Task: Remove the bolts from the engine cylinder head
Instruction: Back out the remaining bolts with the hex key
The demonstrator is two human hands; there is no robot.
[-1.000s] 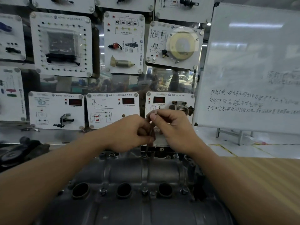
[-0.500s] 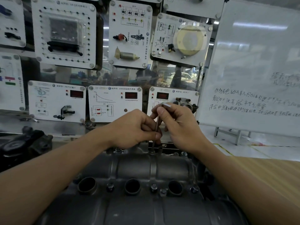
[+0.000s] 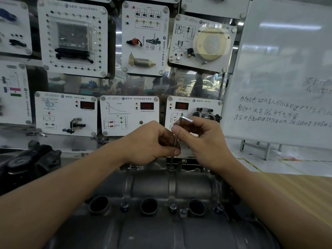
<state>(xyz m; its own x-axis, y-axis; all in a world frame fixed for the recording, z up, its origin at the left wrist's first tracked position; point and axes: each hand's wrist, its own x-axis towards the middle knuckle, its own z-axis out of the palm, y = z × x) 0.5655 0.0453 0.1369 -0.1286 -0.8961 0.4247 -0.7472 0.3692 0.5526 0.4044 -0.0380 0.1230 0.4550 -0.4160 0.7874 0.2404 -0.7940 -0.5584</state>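
**Key seated on a far-edge bolt**

The head lies across the bottom of the view, a dull grey casting with a rounded ridge and three dark round wells along its near side. The bolt in hand stands at the far edge, just below both hands. A thin steel L-shaped key runs upright down to it, and its tip appears to sit in the bolt's top, though the socket itself is too small to make out.

The left hand has its fingers curled in, pinching the key's shaft low down. The right hand pinches the bend at the top between thumb and fingers, with the short arm sticking out to the right.

As a judgement, the bolt is small, hard and stiff – light once free, and likely smooth enough to slip from the fingers. While it sits in its thread, the key is the only good hold. Once it is loose, the flanged top is the place to grip (the shank is hidden in the casting). The key looks slender, so it should be kept square to the bolt. Several near bolts with flanged tops stand between the wells. A wood-grain table lies to the right.
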